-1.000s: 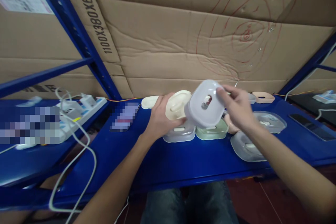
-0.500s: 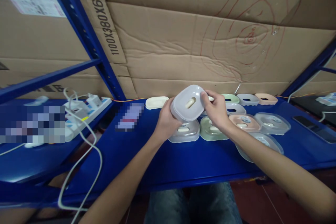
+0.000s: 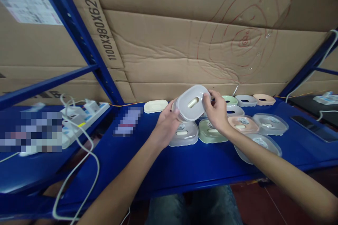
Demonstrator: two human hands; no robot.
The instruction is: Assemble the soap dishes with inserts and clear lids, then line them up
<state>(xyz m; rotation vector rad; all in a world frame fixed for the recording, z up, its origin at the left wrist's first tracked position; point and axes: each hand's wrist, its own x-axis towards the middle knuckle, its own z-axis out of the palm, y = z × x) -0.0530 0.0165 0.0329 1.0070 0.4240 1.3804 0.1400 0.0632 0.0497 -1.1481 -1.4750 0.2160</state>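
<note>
A grey rounded plastic box with an oval slot in its top (image 3: 188,110) is tilted up above the table between my hands. A cream-coloured piece (image 3: 193,102) shows in the slot. My left hand (image 3: 169,123) is closed on the left end, its thumb on the near side. On the right end, my right hand (image 3: 217,110) grips with the thumb on top and the fingers behind. Just below are a grey box with a clear cover (image 3: 184,139) and a green one (image 3: 212,137), partly covered by my right hand. The underside of the held box is hidden.
Clear-covered boxes, one peach (image 3: 244,123) and one clear (image 3: 271,124), sit at right. Behind are slotted green, grey (image 3: 246,97) and peach pieces. A cream dish (image 3: 155,106) lies left, a phone (image 3: 315,128) far right. White cables (image 3: 96,168) and a power strip (image 3: 101,110) are left.
My left hand has shifted on the box, and its thumb now shows on the near edge. The box has turned slightly. The whole view has shifted a little.
</note>
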